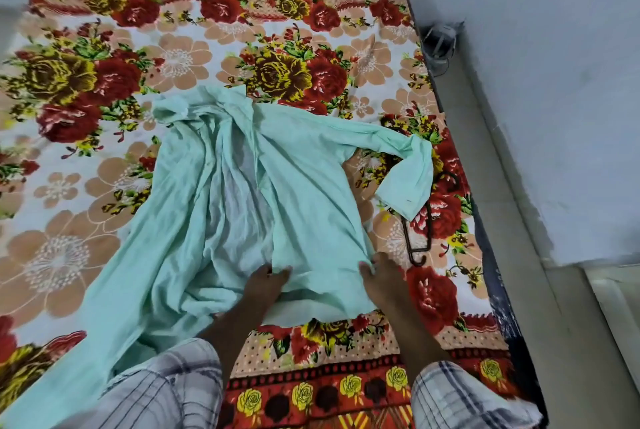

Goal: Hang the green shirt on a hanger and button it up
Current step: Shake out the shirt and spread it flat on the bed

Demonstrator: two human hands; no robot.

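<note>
1. Head view is showing the shirt (294,186) lying open and rumpled on the bed (173,58), front panels parted, near hem toward the person.
2. Left hand (268,281) and right hand (381,278) are each pinching the near hem of one front panel, so each grip is closing on cloth, which is bunching at the right fingertips.
3. Thin, soft and light by the look of it, the shirt is likely going to sag and slide, so holding it at its far end should be suiting the hanger better than the hem.
4. One sleeve (405,179) is draping over the dark hanger (417,245), which is lying just right of the shirt.
5. No container is showing, and the bed is carrying everything.
</note>
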